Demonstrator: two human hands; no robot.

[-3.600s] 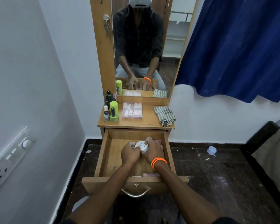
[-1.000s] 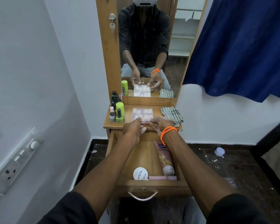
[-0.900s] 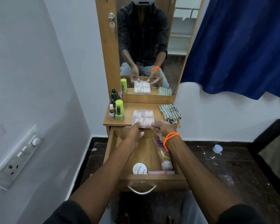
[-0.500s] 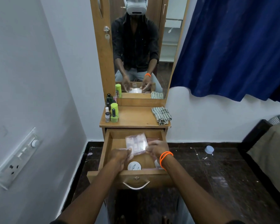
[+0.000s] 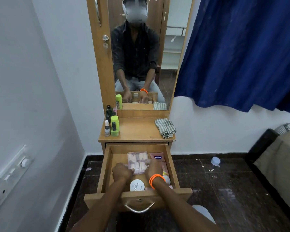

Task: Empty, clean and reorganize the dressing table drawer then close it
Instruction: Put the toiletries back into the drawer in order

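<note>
I am sitting in a bedroom at home, facing a narrow light-wood dressing table (image 5: 137, 131) whose tall mirror (image 5: 141, 64) is reflecting me and white shelves behind. Small cosmetic bottles with lime-green caps (image 5: 112, 126) and a folded grey checked cloth (image 5: 165, 128) are resting on its top. A deep-blue fabric curtain (image 5: 238, 51) is hanging to the right against a white painted wall (image 5: 40, 81), which is carrying a white switch-and-socket panel (image 5: 8, 178). A dark-framed bed with beige bedding (image 5: 279, 163) is showing at the right edge above dark stone floor tiles (image 5: 224, 190).
</note>
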